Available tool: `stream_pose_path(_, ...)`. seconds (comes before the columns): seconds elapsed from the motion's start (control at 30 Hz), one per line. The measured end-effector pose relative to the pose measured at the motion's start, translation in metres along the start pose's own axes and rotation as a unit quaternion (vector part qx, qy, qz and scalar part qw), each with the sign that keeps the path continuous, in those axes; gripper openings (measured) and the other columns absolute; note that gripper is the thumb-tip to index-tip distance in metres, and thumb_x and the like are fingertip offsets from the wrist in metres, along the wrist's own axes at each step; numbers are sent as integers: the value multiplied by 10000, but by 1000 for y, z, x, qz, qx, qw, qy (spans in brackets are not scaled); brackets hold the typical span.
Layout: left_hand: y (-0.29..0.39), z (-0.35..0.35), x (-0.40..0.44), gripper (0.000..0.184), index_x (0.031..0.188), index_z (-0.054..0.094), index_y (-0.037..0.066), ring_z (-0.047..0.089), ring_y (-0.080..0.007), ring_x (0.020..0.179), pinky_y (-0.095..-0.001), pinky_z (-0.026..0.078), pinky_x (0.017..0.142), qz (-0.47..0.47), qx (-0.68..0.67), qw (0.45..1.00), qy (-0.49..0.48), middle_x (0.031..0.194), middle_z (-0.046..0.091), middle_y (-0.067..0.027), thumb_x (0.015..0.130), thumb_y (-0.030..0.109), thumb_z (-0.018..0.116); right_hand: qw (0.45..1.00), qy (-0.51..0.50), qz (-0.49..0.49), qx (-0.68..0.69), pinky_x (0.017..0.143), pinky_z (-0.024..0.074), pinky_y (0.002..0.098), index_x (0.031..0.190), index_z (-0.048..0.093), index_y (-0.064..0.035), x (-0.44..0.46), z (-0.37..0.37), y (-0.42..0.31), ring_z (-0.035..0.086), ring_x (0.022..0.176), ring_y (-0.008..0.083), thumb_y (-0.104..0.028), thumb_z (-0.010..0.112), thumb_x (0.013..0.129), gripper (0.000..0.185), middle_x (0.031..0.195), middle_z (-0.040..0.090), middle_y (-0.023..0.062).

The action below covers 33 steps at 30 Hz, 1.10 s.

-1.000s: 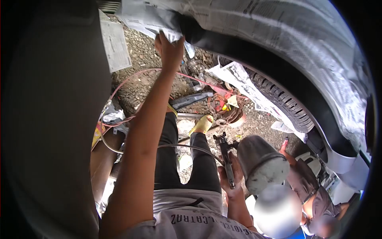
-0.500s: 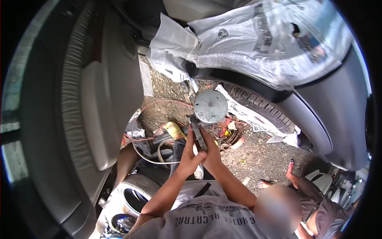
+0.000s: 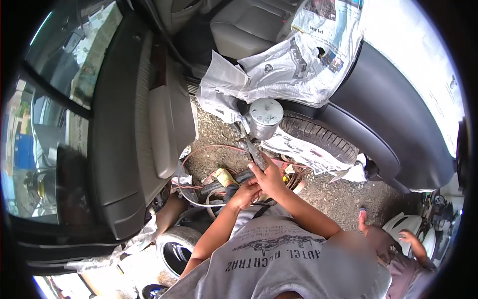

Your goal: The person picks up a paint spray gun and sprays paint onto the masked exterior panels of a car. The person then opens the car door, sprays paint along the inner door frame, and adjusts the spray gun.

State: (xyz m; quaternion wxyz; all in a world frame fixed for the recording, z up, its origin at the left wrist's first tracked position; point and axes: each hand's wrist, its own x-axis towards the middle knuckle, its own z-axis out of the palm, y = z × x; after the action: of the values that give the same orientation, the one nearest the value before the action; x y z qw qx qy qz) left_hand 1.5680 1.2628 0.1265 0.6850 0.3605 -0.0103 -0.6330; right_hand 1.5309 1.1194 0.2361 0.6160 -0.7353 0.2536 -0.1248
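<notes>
A spray gun (image 3: 255,153) with a round metal cup (image 3: 266,115) is held out in front of me, cup at the far end. My right hand (image 3: 270,178) is wrapped around its handle. Just below, my left hand (image 3: 246,194) is closed, with its fingertips against the right hand near the bottom of the handle. What those fingers pinch is hidden. A pale hose (image 3: 199,204) curves across the ground toward my left hand.
An open car door (image 3: 164,124) stands at left. Newspaper (image 3: 279,67) covers the car's edge above a tyre (image 3: 323,134). A loose tyre (image 3: 174,249) lies lower left. Red hose (image 3: 199,149) crosses the gravel. A co-worker's hand (image 3: 409,239) shows lower right.
My left hand has moved from the gun's side down to the handle's base. The right hand keeps its grip. The cup has tilted, showing its side, and the view has shifted.
</notes>
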Motion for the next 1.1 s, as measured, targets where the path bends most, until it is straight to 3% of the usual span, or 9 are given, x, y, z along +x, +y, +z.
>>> stream_pose_path(0.3,17,23,-5,273,1264,592,12,649,-166,1085,-309,526,974,22,63,997,-24,1190,665,-85,1022,139,579,997,-17,67,-19,855,494,394,1327,544,19,-4,-1,-11,657,910,321,-372,648,960,546,1040,702,207)
stream_pose_path(0.43,15,22,-2,251,1212,617,25,643,-166,1073,-314,545,944,32,62,997,-18,1148,667,-72,983,124,640,986,-22,164,3,874,486,394,1317,550,17,-4,1,-12,637,958,269,-387,646,964,545,1126,671,213)
stream_pose_path(0.6,14,14,3,247,1209,608,25,652,-165,1045,-315,556,939,30,73,997,-14,1121,664,-66,978,108,639,995,-19,98,-14,877,486,405,1316,546,13,0,5,3,646,979,307,-371,634,970,524,1102,676,212)
stream_pose_path(0.7,26,11,-3,400,1344,531,25,600,-188,1159,-333,514,995,13,110,994,-15,1263,607,-92,951,38,610,994,-28,96,-46,884,485,423,1309,548,12,4,9,7,646,1017,369,-336,618,977,485,1132,663,237)
stream_pose_path(0.8,52,24,-16,674,1516,338,33,454,-243,1360,-376,398,1113,201,139,965,93,1478,451,-139,889,9,585,998,-18,33,-53,916,486,445,1338,519,26,12,11,0,604,1107,433,-232,605,976,454,1254,596,279)
stream_pose_path(0.87,78,37,-23,907,1592,107,36,191,-276,1522,-410,219,1201,257,124,955,80,1627,212,-199,869,131,646,988,46,-108,-103,928,490,447,1364,496,33,15,21,7,589,1132,436,-187,604,969,465,1284,574,276)
stream_pose_path(0.93,96,59,-18,804,1549,243,4,392,-278,1414,-402,334,1133,316,333,874,157,1517,398,-223,928,280,671,995,27,-84,-41,947,494,452,1439,410,34,20,35,16,559,1194,449,-79,628,891,600,1379,478,267)
stream_pose_path(1.0,98,63,2,787,1362,475,-81,536,-266,1214,-388,441,1014,303,380,822,298,1322,561,-226,841,438,753,981,21,-148,-127,982,484,452,1504,316,17,25,47,20,496,1283,461,-46,636,844,737,1494,344,291)
stream_pose_path(1.1,130,56,11,751,1385,472,-59,588,-252,1159,-376,468,988,246,344,844,330,1285,605,-203,896,458,715,960,14,-251,-126,1045,452,457,1566,204,-46,41,63,18,350,1413,456,-50,673,833,870,1596,192,264)
